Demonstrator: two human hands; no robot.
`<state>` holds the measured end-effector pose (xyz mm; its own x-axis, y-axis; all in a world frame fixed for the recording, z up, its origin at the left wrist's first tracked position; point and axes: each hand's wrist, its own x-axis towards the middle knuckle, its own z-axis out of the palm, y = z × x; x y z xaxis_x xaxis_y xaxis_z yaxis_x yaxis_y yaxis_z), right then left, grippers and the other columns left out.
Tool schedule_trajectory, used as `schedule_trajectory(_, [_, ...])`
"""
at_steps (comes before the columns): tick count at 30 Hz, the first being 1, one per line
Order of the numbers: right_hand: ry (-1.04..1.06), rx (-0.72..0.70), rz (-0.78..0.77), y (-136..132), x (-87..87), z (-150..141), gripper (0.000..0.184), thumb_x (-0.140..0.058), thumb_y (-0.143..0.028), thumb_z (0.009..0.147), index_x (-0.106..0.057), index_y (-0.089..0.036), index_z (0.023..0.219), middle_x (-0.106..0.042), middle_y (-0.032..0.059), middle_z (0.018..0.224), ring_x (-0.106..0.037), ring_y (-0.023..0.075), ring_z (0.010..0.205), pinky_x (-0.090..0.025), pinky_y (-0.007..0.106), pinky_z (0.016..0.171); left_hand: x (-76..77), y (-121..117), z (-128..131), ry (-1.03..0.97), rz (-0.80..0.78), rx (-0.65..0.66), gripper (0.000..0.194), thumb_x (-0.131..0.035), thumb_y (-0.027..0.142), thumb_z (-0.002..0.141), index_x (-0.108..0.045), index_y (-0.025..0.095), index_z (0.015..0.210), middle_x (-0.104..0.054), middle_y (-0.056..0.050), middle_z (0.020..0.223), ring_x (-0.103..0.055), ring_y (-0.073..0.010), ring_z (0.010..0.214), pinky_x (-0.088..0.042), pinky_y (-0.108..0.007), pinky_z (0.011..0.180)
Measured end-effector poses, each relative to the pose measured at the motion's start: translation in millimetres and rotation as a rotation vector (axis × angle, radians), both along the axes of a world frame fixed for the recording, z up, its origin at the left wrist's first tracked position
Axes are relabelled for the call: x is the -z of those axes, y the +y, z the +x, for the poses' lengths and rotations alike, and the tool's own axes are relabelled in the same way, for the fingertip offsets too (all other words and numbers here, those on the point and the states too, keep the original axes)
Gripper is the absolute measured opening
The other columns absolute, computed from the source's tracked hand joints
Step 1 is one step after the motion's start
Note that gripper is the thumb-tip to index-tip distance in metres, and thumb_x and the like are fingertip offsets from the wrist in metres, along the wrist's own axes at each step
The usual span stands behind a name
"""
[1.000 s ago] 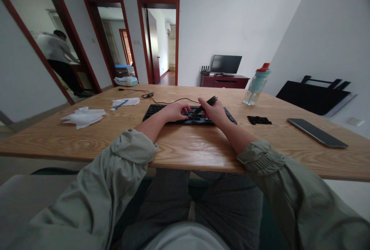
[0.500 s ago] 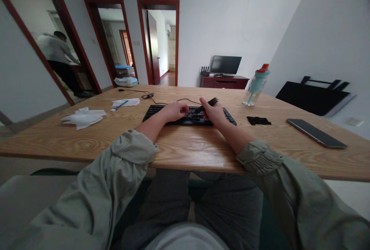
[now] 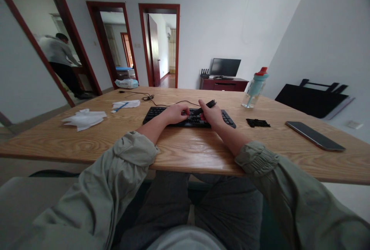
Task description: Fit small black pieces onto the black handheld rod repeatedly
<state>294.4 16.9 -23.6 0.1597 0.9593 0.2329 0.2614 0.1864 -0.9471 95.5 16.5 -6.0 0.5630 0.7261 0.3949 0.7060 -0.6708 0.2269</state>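
A black keyboard (image 3: 156, 114) lies across the table in front of me, its cable running off behind it. My left hand (image 3: 177, 113) rests over the middle of the keyboard, fingers curled and pinched together; anything between them is too small to make out. My right hand (image 3: 211, 113) grips a thick black pen-shaped tool (image 3: 210, 104), tilted, its lower end down at the keys and its upper end sticking out past the thumb. The keys beneath both hands are partly hidden. Right of the keyboard lies a patch of small black pieces (image 3: 258, 123), perhaps keycaps.
On the wooden table (image 3: 185, 146) are crumpled tissue (image 3: 85, 119), a blue stick (image 3: 120, 106) on another tissue, a wipes pack (image 3: 126, 84), a water bottle (image 3: 254, 90) and a dark flat device (image 3: 315, 135). A person (image 3: 59, 57) bends in the left doorway.
The view has shifted slightly. My right hand with the black tool has tipped a little, its upper end lower. Both hands stay over the keyboard.
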Motion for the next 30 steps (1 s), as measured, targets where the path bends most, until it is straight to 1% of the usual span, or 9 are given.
schedule_trajectory(4, [-0.086, -0.038, 0.100, -5, -1.2, -2, 0.055, -0.058, -0.071, 0.078, -0.059, -0.018, 0.065, -0.060, 0.0061, 0.054, -0.055, 0.0160, 0.045, -0.041, 0.025, 0.041, -1.7, -3, 0, -0.008, -0.019, 0.028, 0.021, -0.060, 0.031, 0.082, -0.070, 0.018, 0.096, -0.072, -0.003, 0.089, -0.063, -0.0152, 0.079, -0.048, -0.025, 0.074])
schedule_trajectory(8, [-0.198, -0.102, 0.207, -9, -2.9, 2, 0.055, -0.055, -0.071, 0.079, -0.061, -0.017, 0.068, -0.058, 0.0028, 0.054, -0.054, 0.0143, 0.046, -0.039, 0.024, 0.043, -1.9, -1, -1, 0.017, -0.037, 0.027, 0.021, -0.060, 0.027, 0.081, -0.071, 0.018, 0.095, -0.072, -0.002, 0.088, -0.063, -0.0145, 0.079, -0.048, -0.024, 0.074])
schedule_trajectory(11, [-0.294, -0.085, 0.260, -10, -6.6, 6, 0.056, -0.053, -0.070, 0.081, -0.059, -0.017, 0.064, -0.057, 0.0031, 0.053, -0.054, 0.0145, 0.048, -0.037, 0.024, 0.045, -1.4, 1, -2, 0.012, -0.032, 0.036, 0.021, -0.059, 0.028, 0.082, -0.073, 0.019, 0.095, -0.072, -0.002, 0.089, -0.063, -0.0148, 0.079, -0.047, -0.025, 0.075])
schedule_trajectory(14, [-0.358, -0.010, 0.247, -12, -10.3, 8, 0.057, -0.053, -0.069, 0.081, -0.056, -0.017, 0.057, -0.057, 0.0046, 0.051, -0.054, 0.0151, 0.049, -0.036, 0.024, 0.046, -3.0, 0, -2, 0.004, -0.027, 0.039, 0.022, -0.063, 0.031, 0.081, -0.073, 0.019, 0.097, -0.072, -0.003, 0.092, -0.064, -0.0159, 0.083, -0.048, -0.026, 0.078])
schedule_trajectory(16, [-0.349, 0.018, 0.225, -12, -10.9, 8, 0.057, -0.055, -0.068, 0.080, -0.056, -0.017, 0.056, -0.057, 0.0049, 0.051, -0.053, 0.0149, 0.049, -0.035, 0.024, 0.046, -5.0, -2, -2, 0.028, -0.037, 0.052, 0.021, -0.066, 0.030, 0.079, -0.074, 0.019, 0.095, -0.072, -0.003, 0.093, -0.064, -0.0162, 0.085, -0.048, -0.026, 0.081])
schedule_trajectory(21, [-0.263, -0.030, 0.181, -7, -6.2, 9, 0.052, -0.060, -0.066, 0.076, -0.063, -0.015, 0.066, -0.059, 0.0040, 0.055, -0.052, 0.0147, 0.051, -0.036, 0.024, 0.045, -7.2, -5, 0, 0.065, -0.050, 0.096, 0.013, -0.066, 0.022, 0.078, -0.075, 0.019, 0.087, -0.070, -0.003, 0.096, -0.063, -0.0151, 0.085, -0.048, -0.025, 0.083])
schedule_trajectory(25, [-0.268, -0.065, 0.224, -4, -3.2, 10, 0.046, -0.064, -0.060, 0.075, -0.068, -0.014, 0.075, -0.062, 0.0033, 0.059, -0.055, 0.0152, 0.056, -0.038, 0.024, 0.048, -4.7, -2, 0, 0.070, -0.034, 0.089, 0.015, -0.063, 0.019, 0.081, -0.076, 0.019, 0.089, -0.070, -0.004, 0.096, -0.063, -0.0148, 0.086, -0.048, -0.025, 0.085])
schedule_trajectory(27, [-0.273, -0.070, 0.224, -3, -3.1, 11, 0.045, -0.063, -0.059, 0.076, -0.068, -0.014, 0.073, -0.062, 0.0034, 0.059, -0.055, 0.0151, 0.055, -0.038, 0.024, 0.048, -3.6, 0, 0, 0.080, -0.024, 0.078, 0.016, -0.062, 0.020, 0.082, -0.076, 0.019, 0.090, -0.070, -0.004, 0.097, -0.063, -0.0149, 0.087, -0.048, -0.025, 0.086])
schedule_trajectory(30, [-0.275, -0.053, 0.172, -4, -3.5, 11, 0.047, -0.062, -0.061, 0.076, -0.063, -0.015, 0.065, -0.061, 0.0043, 0.057, -0.053, 0.0148, 0.051, -0.037, 0.024, 0.045, -2.7, 1, 0, 0.085, -0.019, 0.069, 0.017, -0.062, 0.020, 0.083, -0.077, 0.019, 0.090, -0.071, -0.004, 0.097, -0.063, -0.0146, 0.085, -0.047, -0.025, 0.087])
